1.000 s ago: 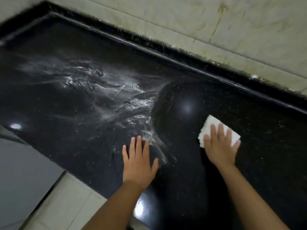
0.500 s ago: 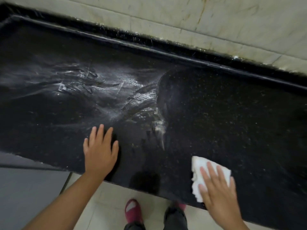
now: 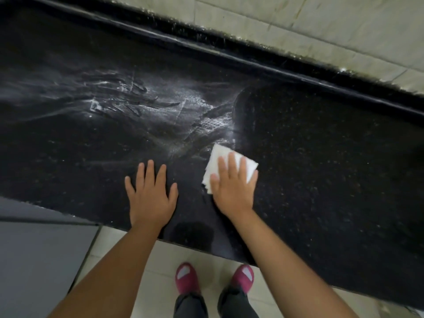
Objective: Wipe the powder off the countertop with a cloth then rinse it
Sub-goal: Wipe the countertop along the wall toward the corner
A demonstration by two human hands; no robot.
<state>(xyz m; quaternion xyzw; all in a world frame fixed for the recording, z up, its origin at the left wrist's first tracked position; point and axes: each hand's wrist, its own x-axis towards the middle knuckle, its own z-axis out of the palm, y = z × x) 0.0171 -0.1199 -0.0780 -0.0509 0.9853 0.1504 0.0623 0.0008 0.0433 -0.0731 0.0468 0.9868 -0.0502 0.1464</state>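
With my right hand pressing the cloth flat under straight fingers, I should sweep firmly through the powder beyond my fingertips, left hand spread on the worktop.

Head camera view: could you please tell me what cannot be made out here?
- Underside of the white cloth: hidden by the cloth itself and the right hand pressing it.
- Countertop under the flat left hand: covered.
- Powder smear: its left end is cut off by the frame edge.
- Sink or tap for rinsing: not in view.
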